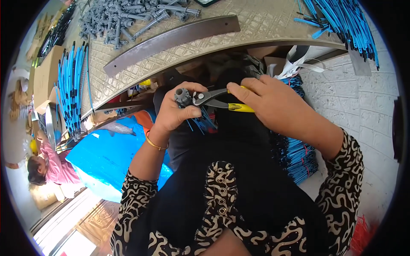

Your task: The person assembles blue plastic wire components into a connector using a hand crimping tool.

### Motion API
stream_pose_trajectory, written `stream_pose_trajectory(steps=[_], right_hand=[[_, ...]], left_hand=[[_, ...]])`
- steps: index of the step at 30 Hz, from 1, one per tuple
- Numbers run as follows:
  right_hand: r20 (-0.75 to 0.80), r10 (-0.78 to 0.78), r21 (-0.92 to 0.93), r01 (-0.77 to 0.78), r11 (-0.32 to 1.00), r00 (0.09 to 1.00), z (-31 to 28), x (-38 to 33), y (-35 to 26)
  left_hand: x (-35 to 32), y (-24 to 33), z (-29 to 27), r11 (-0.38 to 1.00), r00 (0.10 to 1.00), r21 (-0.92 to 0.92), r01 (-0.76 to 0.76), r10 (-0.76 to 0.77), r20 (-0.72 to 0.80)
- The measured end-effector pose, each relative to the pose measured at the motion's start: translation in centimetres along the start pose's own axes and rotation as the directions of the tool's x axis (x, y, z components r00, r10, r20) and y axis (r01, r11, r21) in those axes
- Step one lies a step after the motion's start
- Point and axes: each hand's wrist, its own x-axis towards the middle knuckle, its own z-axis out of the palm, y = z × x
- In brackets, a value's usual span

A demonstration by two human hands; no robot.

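Above my lap, close to the table's front edge, my left hand is closed around a grey plastic fitting with a round, notched end facing up. My right hand grips the yellow-handled pliers, whose handles are spread somewhat apart. The pliers' metal head reaches left to the side of the fitting, between my left thumb and fingers. Exactly what the jaws bite on cannot be made out. Thin blue rods show just below my left hand; whether it holds them is unclear.
On the patterned table lie a heap of grey fittings, a flat metal strip and blue rods. More blue rods stand left, near a cardboard box and blue sheeting. Bundled rods sit right. A person is far left.
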Motion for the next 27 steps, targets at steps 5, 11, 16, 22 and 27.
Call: stream_pose_trajectory(steps=[5,11,16,22,27], right_hand=[[0.199,0.152,0.339,-0.214,0.916,0.968,0.1,-0.4,1.0],[0.481,-0.176,0.870,-0.444,0.213,0.859,5.4,0.0,5.2],[0.346,-0.184,0.903,-0.274,0.330,0.920,5.8,0.7,3.8],[-0.241,0.055,-0.289,-0.126,0.949,0.969,2.9,-0.1,-0.7],[-0.121,-0.044,-0.165,0.024,0.986,0.992,2.6,0.2,1.3]], left_hand=[[0.0,-0.4,0.2,0.996,0.993,0.082,-0.046,0.037,0.111],[0.3,-0.7,0.2,0.998,0.974,0.051,-0.039,0.027,0.224],[0.5,-0.7,-0.2,0.999,0.983,0.042,-0.010,0.002,0.182],[0.3,0.5,0.6,0.996,0.993,0.060,0.069,-0.074,0.087],[0.0,-0.6,0.1,0.999,0.994,0.032,-0.016,0.012,0.110]])
